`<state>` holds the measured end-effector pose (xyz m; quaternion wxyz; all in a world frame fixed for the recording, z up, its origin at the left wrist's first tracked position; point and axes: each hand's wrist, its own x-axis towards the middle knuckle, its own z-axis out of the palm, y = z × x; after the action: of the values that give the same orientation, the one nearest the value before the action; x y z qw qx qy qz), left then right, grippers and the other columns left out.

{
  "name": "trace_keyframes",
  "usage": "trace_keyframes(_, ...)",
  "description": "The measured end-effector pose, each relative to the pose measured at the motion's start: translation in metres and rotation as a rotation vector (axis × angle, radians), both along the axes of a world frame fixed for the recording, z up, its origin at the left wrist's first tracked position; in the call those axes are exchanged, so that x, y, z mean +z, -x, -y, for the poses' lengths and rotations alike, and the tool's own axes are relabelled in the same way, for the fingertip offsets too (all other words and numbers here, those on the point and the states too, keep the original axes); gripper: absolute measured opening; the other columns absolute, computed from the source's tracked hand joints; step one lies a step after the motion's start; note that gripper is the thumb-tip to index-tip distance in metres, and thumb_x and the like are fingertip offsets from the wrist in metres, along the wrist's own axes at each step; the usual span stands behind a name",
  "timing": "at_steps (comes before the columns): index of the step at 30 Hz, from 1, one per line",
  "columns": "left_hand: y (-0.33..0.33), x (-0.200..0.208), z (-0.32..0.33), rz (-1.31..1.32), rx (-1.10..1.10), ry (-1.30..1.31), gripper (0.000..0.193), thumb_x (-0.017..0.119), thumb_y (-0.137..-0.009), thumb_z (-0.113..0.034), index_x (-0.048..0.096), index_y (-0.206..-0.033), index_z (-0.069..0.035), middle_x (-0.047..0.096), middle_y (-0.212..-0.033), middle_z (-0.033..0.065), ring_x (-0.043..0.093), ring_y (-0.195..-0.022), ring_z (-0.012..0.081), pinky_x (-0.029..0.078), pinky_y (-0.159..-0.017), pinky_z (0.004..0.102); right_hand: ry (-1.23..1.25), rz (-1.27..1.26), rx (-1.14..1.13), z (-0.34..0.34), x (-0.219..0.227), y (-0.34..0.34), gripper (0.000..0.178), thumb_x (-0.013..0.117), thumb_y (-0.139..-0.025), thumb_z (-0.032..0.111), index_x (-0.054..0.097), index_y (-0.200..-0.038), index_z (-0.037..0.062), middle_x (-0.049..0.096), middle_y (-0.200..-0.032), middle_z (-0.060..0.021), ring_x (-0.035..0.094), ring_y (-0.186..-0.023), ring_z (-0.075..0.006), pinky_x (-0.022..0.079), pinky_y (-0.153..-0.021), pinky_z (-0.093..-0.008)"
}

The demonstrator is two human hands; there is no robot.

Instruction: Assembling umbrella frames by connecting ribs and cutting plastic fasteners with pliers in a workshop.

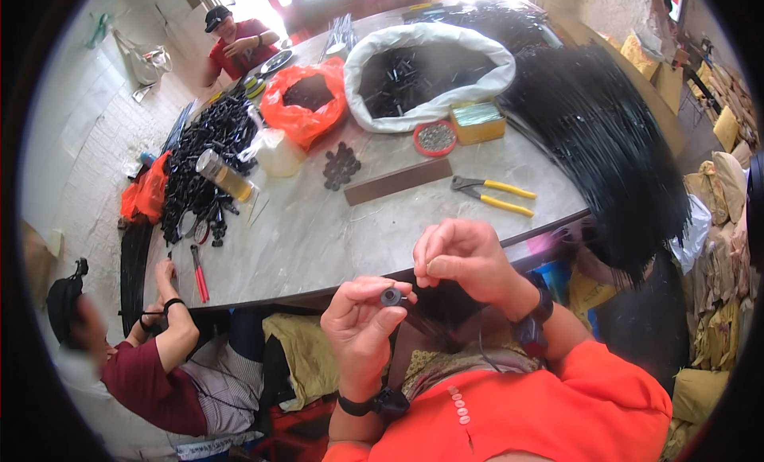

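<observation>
Between the thumb and fingers of my left hand is a small round dark cap with a hole in its middle, held just off the table's near edge. Close by on its right, my right hand has thumb and fingertips pinched together. Whatever is in that pinch, if anything, is too small to tell. Beyond my hands lie yellow-handled nippers and a flat brown bar. A cluster of similar dark round caps sits left of the bar. Behind it stands a red dish of small metal pieces.
A white sack and a red bag hold dark parts. Thin black rods hang over the table's right edge. Left are heaped black parts, a jar and red-handled pliers. Co-workers sit at left and far side.
</observation>
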<state>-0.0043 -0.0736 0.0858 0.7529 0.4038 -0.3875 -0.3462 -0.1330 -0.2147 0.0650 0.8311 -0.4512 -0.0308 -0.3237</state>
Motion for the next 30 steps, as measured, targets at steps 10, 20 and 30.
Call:
trace_keyframes(10,-0.005,-0.005,-0.008,-0.028,-0.003,0.090,0.030,0.073,-0.080,0.010,0.060,-0.107,0.004,0.064,-0.106,0.0165,0.064,-0.097,0.0193,0.052,-0.088,0.0295,0.148,0.010,-0.295,-0.050,-0.008,-0.015,0.011,0.070,-0.087,-0.002,0.067,-0.097,0.0021,0.056,-0.111,-0.0091,0.056,-0.103,-0.0147,0.047,-0.092,-0.0295)
trace_keyframes(20,-0.006,-0.007,-0.007,-0.035,0.001,0.100,0.031,0.074,-0.080,0.009,0.060,-0.107,0.003,0.064,-0.107,0.0158,0.063,-0.098,0.0183,0.052,-0.088,0.0286,0.194,0.027,-0.318,-0.051,-0.010,-0.020,0.010,0.070,-0.088,-0.001,0.068,-0.097,0.0024,0.055,-0.110,-0.0088,0.056,-0.103,-0.0144,0.048,-0.091,-0.0288)
trace_keyframes(30,-0.006,-0.008,-0.005,-0.037,0.000,0.099,0.031,0.074,-0.080,0.010,0.060,-0.107,0.004,0.064,-0.106,0.0161,0.063,-0.097,0.0185,0.052,-0.087,0.0280,0.172,0.030,-0.316,-0.049,-0.014,-0.021,0.009,0.071,-0.087,0.000,0.068,-0.095,0.0025,0.056,-0.109,-0.0084,0.056,-0.103,-0.0146,0.047,-0.092,-0.0290)
